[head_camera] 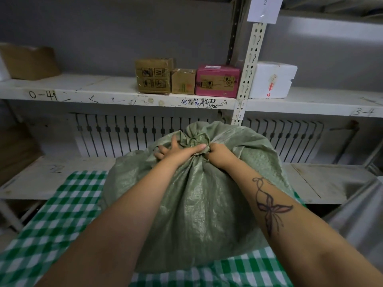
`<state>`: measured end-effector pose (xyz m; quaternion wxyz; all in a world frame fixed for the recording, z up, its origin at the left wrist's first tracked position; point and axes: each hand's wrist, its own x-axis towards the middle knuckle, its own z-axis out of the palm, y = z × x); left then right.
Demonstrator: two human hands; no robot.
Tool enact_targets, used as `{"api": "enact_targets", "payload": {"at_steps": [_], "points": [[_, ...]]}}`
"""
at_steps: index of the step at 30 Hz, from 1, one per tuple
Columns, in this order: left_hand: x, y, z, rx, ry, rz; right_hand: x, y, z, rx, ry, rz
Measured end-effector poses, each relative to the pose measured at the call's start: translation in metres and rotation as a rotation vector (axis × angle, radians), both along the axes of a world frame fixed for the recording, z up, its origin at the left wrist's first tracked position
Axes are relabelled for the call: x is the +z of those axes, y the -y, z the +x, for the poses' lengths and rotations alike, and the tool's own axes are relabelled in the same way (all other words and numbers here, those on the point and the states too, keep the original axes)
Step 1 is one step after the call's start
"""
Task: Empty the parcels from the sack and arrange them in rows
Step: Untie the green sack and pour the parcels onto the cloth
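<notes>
I see the green woven sack (199,204) standing full on the table, whose green-and-white checked cloth (62,214) shows at its near and left edges. The sack sits about midway across and reaches back to the far edge. Its mouth is tied shut in a knot (195,140) at the top.

My left hand (176,150) grips the neck, with the thumb laid across just under the knot and the fingers spread and partly curled into the fabric on the left. My right hand (219,153) has its fingers curled tight, pinching the knot from the right.

Beyond the table's far edge is a white shelf (103,90). On it stand a brown box (153,76), a smaller brown box (183,81) and a pink box (217,80), all touching in a line. A white foam box (272,79) sits past the upright. A radiator (128,133) runs below the shelf.
</notes>
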<state>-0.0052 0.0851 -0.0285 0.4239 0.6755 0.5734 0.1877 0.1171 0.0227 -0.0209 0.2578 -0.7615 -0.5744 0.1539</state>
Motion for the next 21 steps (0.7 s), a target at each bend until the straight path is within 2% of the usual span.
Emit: {"api": "enact_targets", "payload": {"at_steps": [2, 6, 9, 12, 15, 19, 21], "points": [[-0.009, -0.003, 0.001, -0.07, 0.142, -0.096, 0.001, 0.003, -0.001, 0.05, -0.139, 0.009], [-0.014, 0.0, 0.006, -0.192, 0.274, -0.157, 0.0, 0.008, -0.007, 0.145, -0.46, 0.059], [-0.014, 0.002, 0.008, -0.252, 0.438, -0.274, 0.004, 0.006, -0.008, 0.135, -0.601, 0.009], [-0.015, 0.0, 0.001, -0.209, 0.435, -0.246, 0.009, 0.007, -0.007, 0.091, -0.469, -0.115], [-0.021, -0.002, -0.001, -0.135, 0.433, -0.126, 0.015, 0.002, -0.004, 0.067, -0.174, -0.126], [-0.021, 0.001, 0.006, -0.054, 0.137, 0.243, 0.037, 0.0, -0.001, 0.076, -0.066, -0.087], [-0.021, 0.004, 0.008, -0.022, 0.027, 0.392, 0.048, 0.003, 0.006, 0.067, 0.152, -0.087]]}}
